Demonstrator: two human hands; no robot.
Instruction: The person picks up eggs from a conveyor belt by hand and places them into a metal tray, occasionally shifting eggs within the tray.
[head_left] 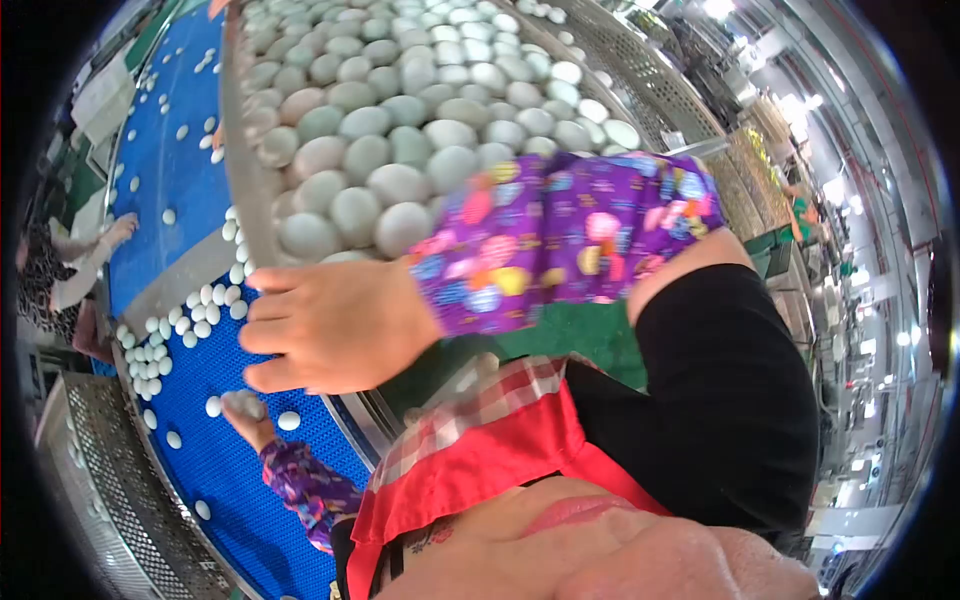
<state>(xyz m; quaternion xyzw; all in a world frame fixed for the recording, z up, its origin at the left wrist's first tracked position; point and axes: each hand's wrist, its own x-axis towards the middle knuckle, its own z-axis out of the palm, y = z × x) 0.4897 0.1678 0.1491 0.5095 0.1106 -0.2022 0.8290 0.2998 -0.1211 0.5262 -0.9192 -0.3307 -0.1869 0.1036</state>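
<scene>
My left hand (247, 418) is over the blue textured conveyor belt (275, 480), with pale eggs (250, 404) held in its fingers. In front of my body, my right hand (335, 325) reaches leftward with its fingers apart and nothing visible in them. It hovers by the near corner of a large metal tray (255, 215) piled with pale green and white eggs (395, 185). Its purple patterned sleeve covers part of the pile. Loose eggs (289, 420) lie on the belt around my left hand, and a cluster (150, 355) sits at its far side.
Beyond the metal strip (190, 275) is a smoother blue belt (170, 190) with scattered eggs. A co-worker's hand (122, 230) reaches over it from the left. Perforated metal panels (130, 480) flank the lower left, and another (630, 60) lies right of the egg tray.
</scene>
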